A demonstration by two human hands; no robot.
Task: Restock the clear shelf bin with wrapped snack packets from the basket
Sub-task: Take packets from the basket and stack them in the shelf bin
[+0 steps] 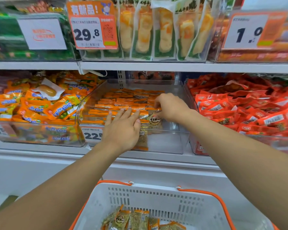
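Store shelf: both hands in clear bin point(181, 130). Left hand point(121, 130) flat, fingers straight, steadying packet rows point(123, 103); right hand point(171, 107) pinches one packet (aligning it, likely). More in near basket point(198, 205).

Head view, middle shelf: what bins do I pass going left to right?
Bin of orange-and-yellow packets → clear shelf bin with both hands inside → bin of red packets.

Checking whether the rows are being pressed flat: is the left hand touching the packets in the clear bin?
Touching. The head view shows the left hand lying with straight fingers flat on the orange-edged packets in the clear bin.
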